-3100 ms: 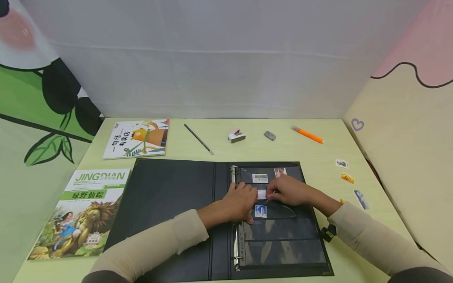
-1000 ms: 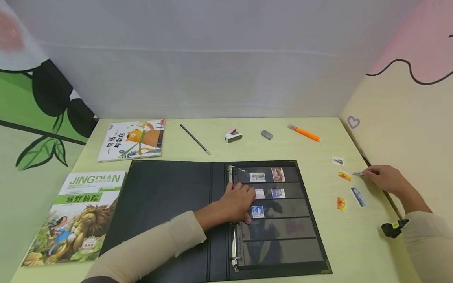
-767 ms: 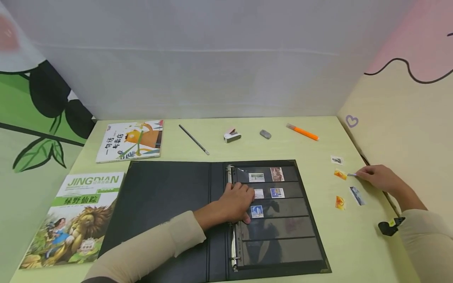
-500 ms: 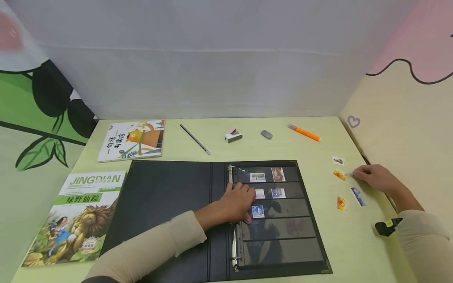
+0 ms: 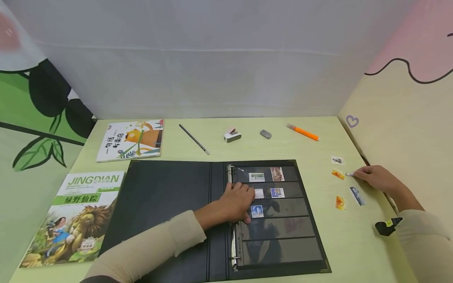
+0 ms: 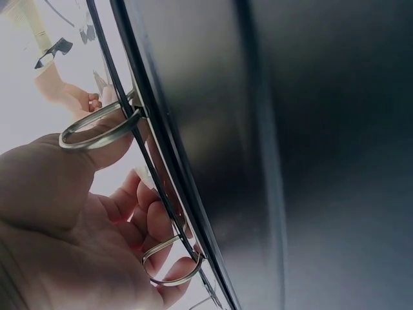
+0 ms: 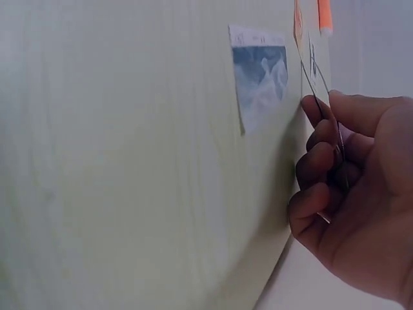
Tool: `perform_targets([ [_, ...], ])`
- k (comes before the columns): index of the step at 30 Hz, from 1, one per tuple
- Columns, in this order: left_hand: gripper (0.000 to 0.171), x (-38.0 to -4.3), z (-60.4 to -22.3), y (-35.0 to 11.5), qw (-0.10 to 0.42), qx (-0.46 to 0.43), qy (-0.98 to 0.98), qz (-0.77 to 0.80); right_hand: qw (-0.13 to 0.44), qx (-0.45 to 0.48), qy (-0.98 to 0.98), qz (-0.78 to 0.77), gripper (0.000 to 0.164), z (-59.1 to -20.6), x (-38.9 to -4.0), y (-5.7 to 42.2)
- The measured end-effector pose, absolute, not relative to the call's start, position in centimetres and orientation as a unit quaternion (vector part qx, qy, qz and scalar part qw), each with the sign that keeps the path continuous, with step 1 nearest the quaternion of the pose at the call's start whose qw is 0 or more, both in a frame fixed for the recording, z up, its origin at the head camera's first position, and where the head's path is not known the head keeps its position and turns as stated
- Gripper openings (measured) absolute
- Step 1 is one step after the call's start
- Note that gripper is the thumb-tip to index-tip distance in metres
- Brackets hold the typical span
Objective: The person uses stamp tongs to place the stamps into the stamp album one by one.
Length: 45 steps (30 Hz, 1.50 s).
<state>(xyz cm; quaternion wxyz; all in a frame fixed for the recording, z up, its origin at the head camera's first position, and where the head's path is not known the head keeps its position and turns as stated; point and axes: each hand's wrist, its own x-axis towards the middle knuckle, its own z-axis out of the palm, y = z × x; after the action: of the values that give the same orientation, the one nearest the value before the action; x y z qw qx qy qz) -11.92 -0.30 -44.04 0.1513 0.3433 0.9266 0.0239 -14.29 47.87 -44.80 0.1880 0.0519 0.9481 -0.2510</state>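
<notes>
My left hand (image 5: 236, 202) rests by the metal rings on the pocket page (image 5: 283, 228) of an open black stamp album (image 5: 170, 196). Several stamps, such as a blue one (image 5: 257, 211), sit in its upper rows. In the left wrist view, two album rings (image 6: 100, 132) stand beside the thumb and fingers. Far to the right, my right hand (image 5: 380, 179) pinches metal tweezers (image 5: 349, 174). Their tips are right at the edge of an orange-yellow stamp (image 5: 338, 174) on the table. In the right wrist view, the tweezers (image 7: 341, 145) lie between thumb and curled fingers.
Loose nearby are a grey-white stamp (image 5: 337, 160), a blue-grey stamp (image 5: 357, 195) and another orange stamp (image 5: 340, 203). Along the back lie a pencil (image 5: 194, 139), a small stapler (image 5: 232, 136), an eraser (image 5: 266, 134) and an orange marker (image 5: 303, 132). Two books (image 5: 72, 220) (image 5: 131, 140) lie left.
My right hand has left the album and gone right to the loose stamps; the orange-yellow one has shifted slightly left. A blue-purple stamp now shows in the second row. The left hand stays put.
</notes>
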Motion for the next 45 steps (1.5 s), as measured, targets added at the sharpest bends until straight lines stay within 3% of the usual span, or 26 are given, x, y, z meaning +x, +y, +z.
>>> perform_targets([
  [12, 0.055, -11.8, -44.1, -0.2, 0.149, 0.346, 0.926, 0.026, 0.164, 0.038, 0.958, -0.231, 0.052, -44.6, -15.1, 46.6],
  [24, 0.057, -12.0, -44.2, -0.4, 0.152, 0.344, 0.926, 0.033, 0.215, 0.031, 0.943, -0.254, 0.045, -44.0, -14.4, 46.5],
  [34, 0.057, -11.9, -44.1, -0.3, 0.154, 0.343, 0.926, 0.032, 0.145, 0.004, 0.959, -0.242, 0.040, -44.4, -15.4, 45.6],
  [40, 0.056, -11.9, -43.9, -0.4, 0.151, 0.345, 0.926, 0.028, 0.143, -0.034, 0.952, -0.268, 0.038, -43.3, -16.0, 43.2],
  [45, 0.056, -11.9, -44.0, -0.4, 0.150, 0.348, 0.925, 0.031, 0.150, -0.093, 0.940, -0.290, 0.025, -42.2, -16.5, 39.5],
])
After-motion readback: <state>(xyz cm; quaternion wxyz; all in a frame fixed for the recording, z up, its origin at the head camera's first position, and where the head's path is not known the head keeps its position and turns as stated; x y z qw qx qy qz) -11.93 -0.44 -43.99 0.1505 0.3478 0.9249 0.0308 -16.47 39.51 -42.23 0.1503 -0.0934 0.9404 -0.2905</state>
